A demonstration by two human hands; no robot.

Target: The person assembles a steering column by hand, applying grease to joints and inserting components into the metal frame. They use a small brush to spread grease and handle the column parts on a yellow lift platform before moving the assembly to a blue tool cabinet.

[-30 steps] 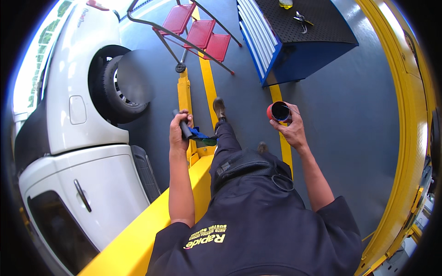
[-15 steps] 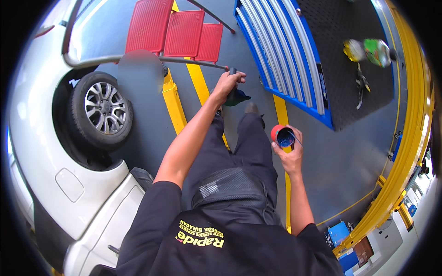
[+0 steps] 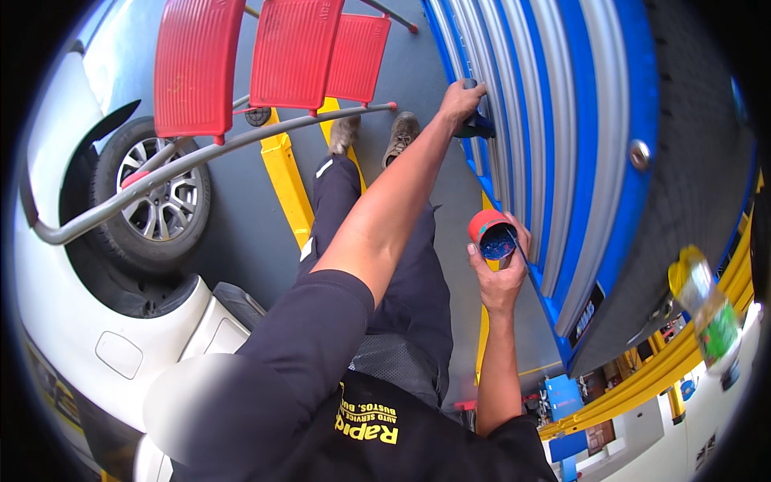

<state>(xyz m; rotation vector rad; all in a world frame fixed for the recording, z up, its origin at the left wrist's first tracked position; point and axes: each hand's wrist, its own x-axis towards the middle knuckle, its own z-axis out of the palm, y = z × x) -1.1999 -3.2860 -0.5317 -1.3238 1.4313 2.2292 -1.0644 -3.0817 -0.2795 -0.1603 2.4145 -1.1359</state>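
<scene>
My left hand (image 3: 461,103) reaches forward and is closed around a dark handled object (image 3: 479,126), with a dark knob at its top and a wider blue-green part below. It is close in front of the silver drawer fronts of a blue tool cabinet (image 3: 554,161); whether it touches them I cannot tell. Nearer to me, my right hand (image 3: 503,283) grips a red can (image 3: 485,220), its open mouth tilted toward me. Dark blue stuff coats the inside of the can. A thin rod (image 3: 518,245) slants along the can's right side, by my fingers.
A red-stepped ladder (image 3: 293,56) with grey tube rails stands ahead to the left. Beside it is a white vehicle (image 3: 60,273) with an exposed wheel (image 3: 161,193). A yellow lift arm (image 3: 287,185) lies on the floor. A clear bottle (image 3: 711,321) stands on the cabinet top.
My view has shifted, and the cabinet now looms larger and nearer. My left hand has moved right toward the drawers with the dark object. My right hand still holds the can.
</scene>
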